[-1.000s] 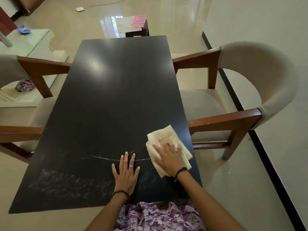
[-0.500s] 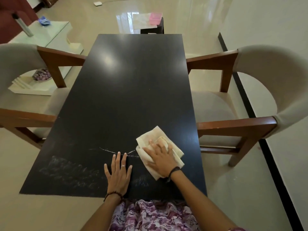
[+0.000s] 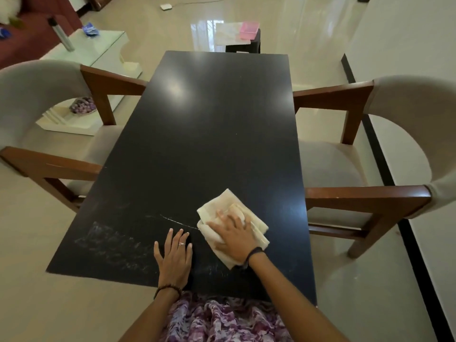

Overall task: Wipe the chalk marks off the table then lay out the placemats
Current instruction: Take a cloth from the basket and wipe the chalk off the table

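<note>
Cream cloth (image 3: 232,224) lies near the black bench's (image 3: 212,134) near right corner under your flat, spread right hand (image 3: 234,239), your open left hand (image 3: 175,260) braced beside it, so you're mid-wipe; next, sweep left across the remaining chalk marks (image 3: 116,243).

Folded cream cloth (image 3: 230,213) on chalk-smeared black table (image 3: 209,134)
</note>
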